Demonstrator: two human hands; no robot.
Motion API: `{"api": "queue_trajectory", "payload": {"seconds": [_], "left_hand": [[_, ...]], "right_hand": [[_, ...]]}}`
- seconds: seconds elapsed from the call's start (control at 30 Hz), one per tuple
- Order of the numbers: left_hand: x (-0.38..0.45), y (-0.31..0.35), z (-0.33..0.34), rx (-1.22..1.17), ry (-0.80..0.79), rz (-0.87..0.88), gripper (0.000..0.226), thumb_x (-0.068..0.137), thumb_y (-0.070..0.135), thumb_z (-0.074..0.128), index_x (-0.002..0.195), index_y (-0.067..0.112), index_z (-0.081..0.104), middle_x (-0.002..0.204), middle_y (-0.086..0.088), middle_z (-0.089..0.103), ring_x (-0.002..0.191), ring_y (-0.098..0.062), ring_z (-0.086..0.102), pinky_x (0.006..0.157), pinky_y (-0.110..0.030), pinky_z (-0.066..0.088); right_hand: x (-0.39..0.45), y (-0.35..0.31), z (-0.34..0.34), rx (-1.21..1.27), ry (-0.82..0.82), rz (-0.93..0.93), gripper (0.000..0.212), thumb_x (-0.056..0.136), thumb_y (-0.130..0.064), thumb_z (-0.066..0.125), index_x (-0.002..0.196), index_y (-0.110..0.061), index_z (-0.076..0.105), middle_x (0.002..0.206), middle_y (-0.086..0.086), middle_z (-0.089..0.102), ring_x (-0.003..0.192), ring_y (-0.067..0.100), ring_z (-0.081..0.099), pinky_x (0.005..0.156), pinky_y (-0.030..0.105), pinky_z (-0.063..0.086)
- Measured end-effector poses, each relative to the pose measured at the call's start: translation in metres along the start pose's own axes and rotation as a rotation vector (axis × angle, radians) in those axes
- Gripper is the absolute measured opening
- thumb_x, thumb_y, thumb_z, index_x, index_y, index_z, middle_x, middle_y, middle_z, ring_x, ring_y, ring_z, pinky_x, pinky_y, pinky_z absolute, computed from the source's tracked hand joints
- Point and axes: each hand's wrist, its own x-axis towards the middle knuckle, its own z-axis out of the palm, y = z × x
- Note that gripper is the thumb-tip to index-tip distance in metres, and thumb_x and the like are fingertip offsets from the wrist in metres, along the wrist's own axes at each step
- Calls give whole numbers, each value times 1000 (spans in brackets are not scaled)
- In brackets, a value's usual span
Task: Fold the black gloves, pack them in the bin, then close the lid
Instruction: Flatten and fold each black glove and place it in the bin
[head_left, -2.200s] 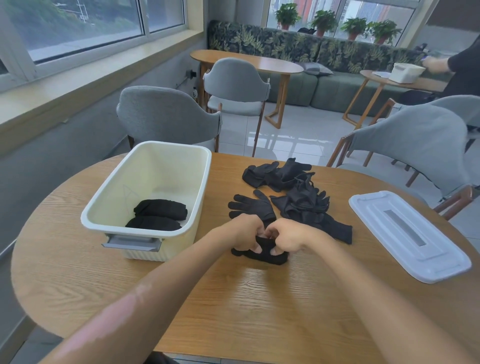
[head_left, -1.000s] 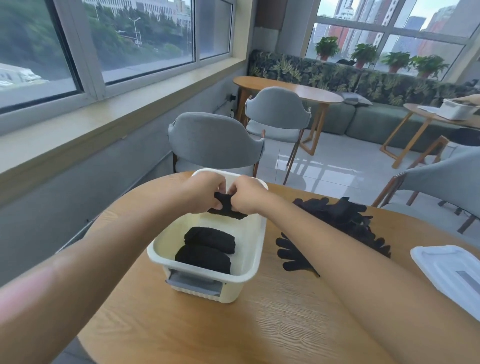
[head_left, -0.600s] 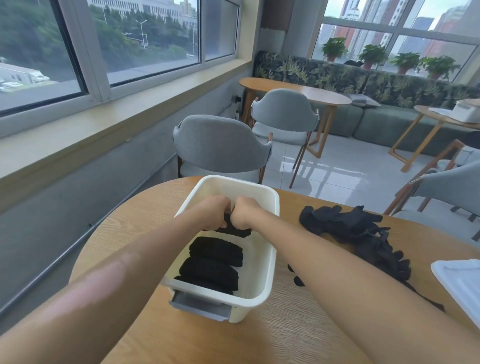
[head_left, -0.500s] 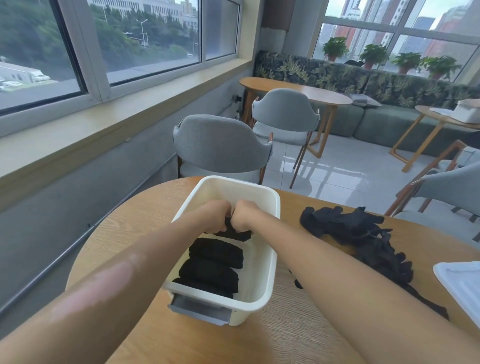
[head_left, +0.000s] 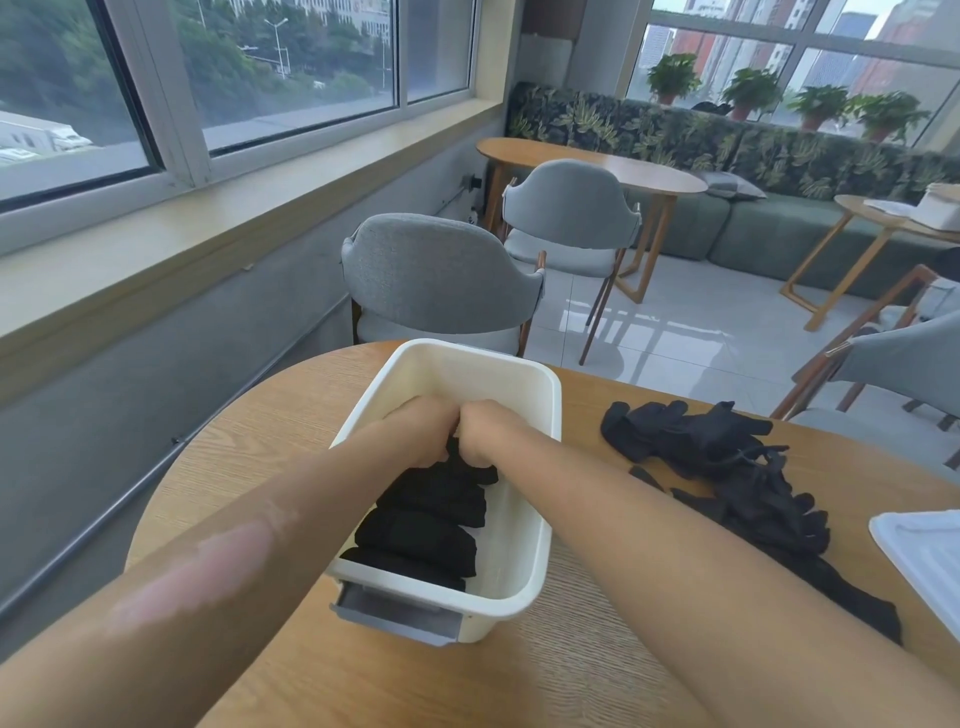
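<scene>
Round wooden table: holds everything listed below; light grain, near edge out of view

Grey chair: stands just behind the table's far edge, back turned toward the bin

White bin: rectangular plastic tub, open top, grey handle on its near end; sits left of centre on the table. Both forearms reach down over its near rim and hide part of the inside

Pile of loose gloves: black, unfolded, fingers splayed, heaped on the table just right of the bin and trailing toward the near right edge

Lid: white, flat on the table at the far right, cut off by the frame; apart from the bin

Folded gloves: two black bundles lying side by side across the bin's near half

Folded pair: black bundle inside the bin, just beyond the other two, top hidden by the hands

Left hand: fingers curled, gripping the folded pair

Right hand: fingers curled, gripping the same pair, knuckles touching the left hand
</scene>
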Motion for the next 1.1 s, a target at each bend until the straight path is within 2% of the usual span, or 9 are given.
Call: {"api": "queue_trajectory", "payload": {"seconds": [0.17,0.4,0.5,0.6,0.7,0.8,0.9,1.0,1.1], "left_hand": [[0,1,-3,90,84,-5,42,82,26,78,119,14,63,117,-8,63,106,-28,62,92,-42,53],[-2,2,0,70,19,-8,25,92,18,65,116,10,61,116,-11,64,104,-30,63,91,-40,52],[-4,1,0,59,11,-7,26,95,18,61,119,10,60,117,-11,62,104,-30,62,90,-39,52],[-9,0,-6,20,9,4,27,95,24,62,120,12,62,113,-9,64,102,-29,62,89,-39,52],[-19,2,-16,-26,24,-6,29,97,32,61,117,12,63,111,-8,63,104,-29,61,94,-42,51],[-34,7,-35,-16,95,20,31,100,37,55,117,12,63,114,-5,62,107,-27,58,96,-38,48],[-54,18,-60,-29,180,59,30,100,38,55,111,12,65,109,-5,66,99,-23,60,85,-31,48],[-75,36,-85,-76,207,80,32,101,35,55,107,6,65,106,-11,68,83,-22,56,62,-26,40],[-91,56,-99,-182,258,137,29,101,33,57,109,6,65,109,-11,68,91,-21,62,69,-26,45]], "right_hand": [[-4,8,0,32,191,-46,29,87,-9,67,116,-10,63,96,7,51,85,25,51,72,34,43],[0,3,0,31,111,-32,32,88,-11,69,119,-7,61,100,11,54,95,29,58,78,33,46],[0,2,-4,-26,74,-48,30,89,-10,67,118,-7,61,86,7,47,90,29,55,75,31,45],[-3,5,-11,-81,86,-51,9,89,-7,64,90,-7,54,76,7,41,79,25,51,71,29,42],[-8,12,-25,-74,131,-62,25,90,-5,59,71,-10,44,74,5,43,62,19,44,66,29,41],[-20,23,-45,-43,223,-87,6,91,-2,54,88,-5,59,88,7,58,72,21,55,62,30,46],[-34,42,-63,65,315,-103,23,89,3,52,105,-7,65,108,10,65,99,27,67,83,38,58],[-52,66,-77,122,378,-103,25,86,6,53,100,-7,69,105,13,68,100,30,68,86,46,59],[-78,93,-88,167,452,-118,20,91,2,58,100,-9,73,102,9,69,93,27,66,83,39,59]]}}
